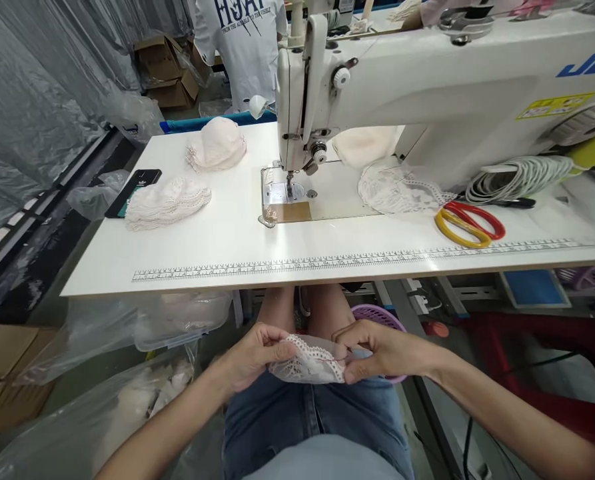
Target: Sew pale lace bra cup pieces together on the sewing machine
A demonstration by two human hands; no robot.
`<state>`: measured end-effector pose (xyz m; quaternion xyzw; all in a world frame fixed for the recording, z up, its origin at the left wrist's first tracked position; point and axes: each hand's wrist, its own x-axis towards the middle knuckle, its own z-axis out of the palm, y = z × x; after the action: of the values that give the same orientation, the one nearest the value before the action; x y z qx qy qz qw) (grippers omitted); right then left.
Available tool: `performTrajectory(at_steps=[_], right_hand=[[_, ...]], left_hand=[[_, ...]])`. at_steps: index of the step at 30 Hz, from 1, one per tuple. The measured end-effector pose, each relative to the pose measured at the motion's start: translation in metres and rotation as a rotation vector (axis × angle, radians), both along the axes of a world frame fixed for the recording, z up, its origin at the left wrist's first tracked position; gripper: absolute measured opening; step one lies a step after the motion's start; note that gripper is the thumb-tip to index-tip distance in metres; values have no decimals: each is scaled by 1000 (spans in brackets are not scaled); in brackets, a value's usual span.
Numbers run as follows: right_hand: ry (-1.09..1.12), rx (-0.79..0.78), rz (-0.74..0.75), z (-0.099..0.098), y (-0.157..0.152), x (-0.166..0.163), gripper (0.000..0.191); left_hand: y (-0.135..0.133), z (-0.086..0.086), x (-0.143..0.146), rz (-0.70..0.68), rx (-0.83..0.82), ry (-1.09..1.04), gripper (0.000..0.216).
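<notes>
Over my lap, below the table's front edge, both hands grip a small pale lace-trimmed fabric piece (310, 363). My left hand (254, 357) pinches its left end with curled fingers. My right hand (382, 350) pinches the right end. The piece sags between them above my denim shorts. On the table stands a white sewing machine (427, 87), its needle and presser foot (290, 190) untouched by either hand.
The white table (227, 247) holds two stacks of lace pieces (167, 200) (217, 143), a phone (134, 190), loose lace (397, 190), red and yellow scissors (470, 223) and coiled cord (522, 177). A purple basket (374, 315) sits by my knee. Plastic bags lie left. A person in a white shirt (242, 47) stands behind.
</notes>
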<state>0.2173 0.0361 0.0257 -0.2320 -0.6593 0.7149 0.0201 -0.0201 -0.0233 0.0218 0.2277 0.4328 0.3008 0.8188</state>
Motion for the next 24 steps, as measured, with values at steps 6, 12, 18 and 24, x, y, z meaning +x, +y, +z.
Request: performTrajectory(at_steps=[6,12,18,24], right_hand=[[42,9,10,-6,-2,8,27],[41,-49,-19,-4,-2,1,30],[32,-4,-24,-3,-2,-7,25],[20,29,-2,-7,6,-6,25]], left_hand=[[-6,-7,0,46,-34,-44,32],[-8,-11,9,50,-55,-42,34],[-5,-10,5,-32,10,80,34],[2,-3,7,-229,85,184,47]])
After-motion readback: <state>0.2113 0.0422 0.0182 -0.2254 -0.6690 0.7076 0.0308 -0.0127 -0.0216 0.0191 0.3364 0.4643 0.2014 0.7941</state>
